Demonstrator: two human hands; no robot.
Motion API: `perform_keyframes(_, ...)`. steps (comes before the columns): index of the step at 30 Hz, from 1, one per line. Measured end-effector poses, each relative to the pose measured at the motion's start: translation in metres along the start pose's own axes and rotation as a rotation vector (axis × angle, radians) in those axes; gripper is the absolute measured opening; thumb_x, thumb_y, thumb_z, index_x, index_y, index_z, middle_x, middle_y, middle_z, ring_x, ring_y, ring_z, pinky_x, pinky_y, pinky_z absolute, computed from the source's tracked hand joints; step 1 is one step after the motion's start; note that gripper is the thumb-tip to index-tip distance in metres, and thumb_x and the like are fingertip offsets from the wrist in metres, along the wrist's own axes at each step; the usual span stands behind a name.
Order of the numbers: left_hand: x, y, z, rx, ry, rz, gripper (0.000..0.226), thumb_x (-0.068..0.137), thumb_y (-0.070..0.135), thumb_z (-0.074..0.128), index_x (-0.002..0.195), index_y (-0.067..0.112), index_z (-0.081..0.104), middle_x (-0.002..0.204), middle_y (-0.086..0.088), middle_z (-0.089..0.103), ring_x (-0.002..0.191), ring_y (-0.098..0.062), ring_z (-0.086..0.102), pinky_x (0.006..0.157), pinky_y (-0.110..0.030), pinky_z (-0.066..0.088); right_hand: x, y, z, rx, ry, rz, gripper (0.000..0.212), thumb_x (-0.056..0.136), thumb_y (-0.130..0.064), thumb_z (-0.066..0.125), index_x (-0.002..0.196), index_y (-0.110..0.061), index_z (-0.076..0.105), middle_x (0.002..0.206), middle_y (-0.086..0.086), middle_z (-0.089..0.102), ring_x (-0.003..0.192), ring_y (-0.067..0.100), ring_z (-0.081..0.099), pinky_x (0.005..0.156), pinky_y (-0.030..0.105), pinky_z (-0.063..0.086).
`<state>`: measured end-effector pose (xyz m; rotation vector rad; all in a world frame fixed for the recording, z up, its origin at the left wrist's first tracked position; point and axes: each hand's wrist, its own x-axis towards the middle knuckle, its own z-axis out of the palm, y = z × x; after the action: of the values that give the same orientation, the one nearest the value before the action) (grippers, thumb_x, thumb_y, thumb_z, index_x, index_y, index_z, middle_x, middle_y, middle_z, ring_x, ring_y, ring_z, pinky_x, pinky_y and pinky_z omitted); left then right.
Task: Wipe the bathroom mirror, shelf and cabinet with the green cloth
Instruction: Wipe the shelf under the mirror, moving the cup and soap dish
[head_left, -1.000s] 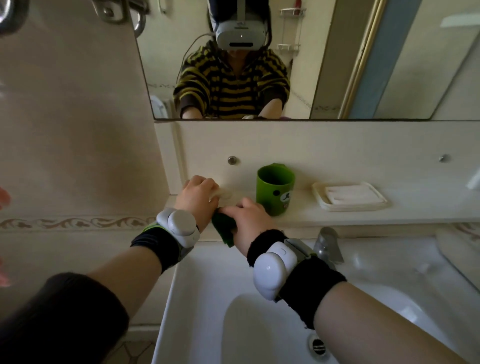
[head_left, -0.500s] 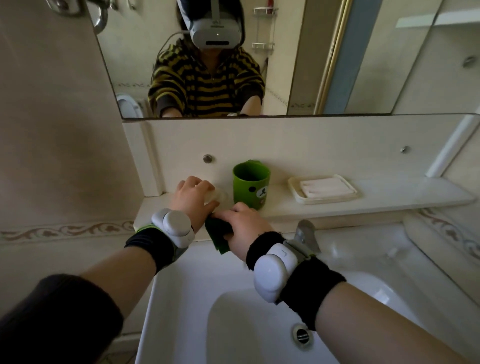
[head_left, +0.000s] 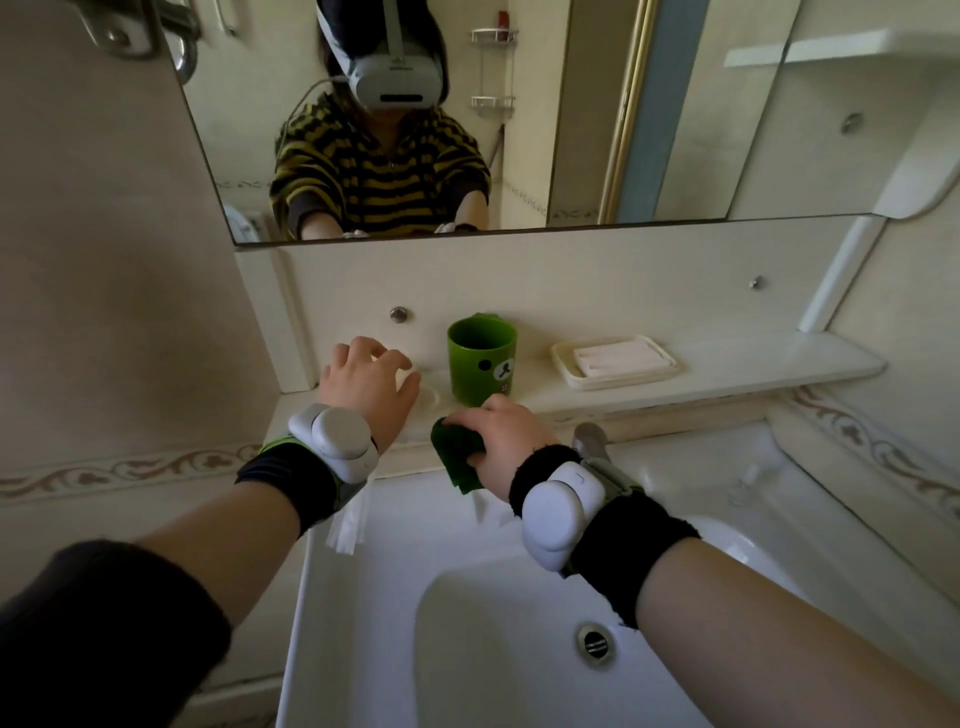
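1. Gripping the green cloth (head_left: 457, 457) in my right hand (head_left: 501, 436), I have my fingers curled tight round it. It is bunched at the front edge of the shelf (head_left: 727, 374), and its lower end hangs over the lip toward the sink basin (head_left: 395, 545).
2. My left hand (head_left: 366, 387) is over the left end of the shelf, with the fingers bent, spread and pointing down. A pale round thing (head_left: 427, 396) shows on the shelf just past my thumb. I cannot tell whether these fingers hold anything or only touch it.
3. A green mug (head_left: 482, 364) with a bear face stands upright on the shelf, right of my left hand and just behind my right hand.
4. A cream soap dish (head_left: 563, 364) sits farther right on the shelf, apart from the mug, with a white block in it.
5. The mirror (head_left: 571, 130) hangs above the shelf's back panel and reflects a person in a yellow-and-black striped top wearing a white headset.
6. A chrome faucet (head_left: 589, 439) stands just beside my right wrist, below the shelf.
7. Each wrist carries a white tracker on a dark band.
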<state>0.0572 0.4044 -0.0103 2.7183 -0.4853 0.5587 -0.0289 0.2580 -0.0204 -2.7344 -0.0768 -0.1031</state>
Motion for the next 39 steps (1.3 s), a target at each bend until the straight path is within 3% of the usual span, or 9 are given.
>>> perform_keyframes(9, -0.008, 0.043, -0.015, -0.072, 0.138, 0.173, 0.027, 0.093, 0.036, 0.047, 0.112, 0.023, 0.062, 0.121, -0.004, 0.050, 0.112, -0.029, 0.039, 0.090, -0.035, 0.028, -0.034, 0.009, -0.025, -0.021, 0.081, 0.078, 0.048, 0.085, -0.013, 0.051, 0.127, -0.036, 0.049, 0.116, 0.005, 0.045, 0.107, 0.030, 0.046, 0.093, 0.041, 0.043)
perform_keyframes(23, -0.013, 0.135, -0.018, -0.119, 0.072, 0.274, 0.029, 0.095, 0.033, 0.044, 0.119, 0.023, 0.058, 0.126, -0.002, 0.045, 0.117, -0.027, 0.035, 0.096, -0.036, 0.027, -0.075, 0.077, -0.101, -0.091, 0.196, 0.232, 0.050, 0.085, -0.009, 0.053, 0.129, -0.032, 0.049, 0.125, 0.008, 0.043, 0.114, 0.031, 0.047, 0.097, 0.034, 0.040)
perform_keyframes(34, 0.016, 0.237, 0.027, -0.161, 0.041, 0.253, 0.030, 0.095, 0.035, 0.044, 0.121, 0.025, 0.055, 0.131, 0.000, 0.044, 0.122, -0.023, 0.034, 0.098, -0.033, 0.028, -0.079, 0.191, -0.164, -0.117, 0.250, 0.260, 0.046, 0.087, -0.010, 0.051, 0.128, -0.031, 0.050, 0.122, 0.007, 0.043, 0.112, 0.030, 0.045, 0.097, 0.038, 0.041)
perform_keyframes(39, 0.032, 0.300, 0.060, -0.240, -0.064, 0.223, 0.029, 0.095, 0.031, 0.046, 0.121, 0.020, 0.055, 0.131, -0.001, 0.042, 0.122, -0.020, 0.035, 0.095, -0.030, 0.036, -0.081, 0.268, -0.193, -0.113, 0.324, 0.295, 0.046, 0.088, -0.009, 0.051, 0.128, -0.032, 0.049, 0.121, 0.005, 0.043, 0.112, 0.028, 0.044, 0.093, 0.037, 0.042)
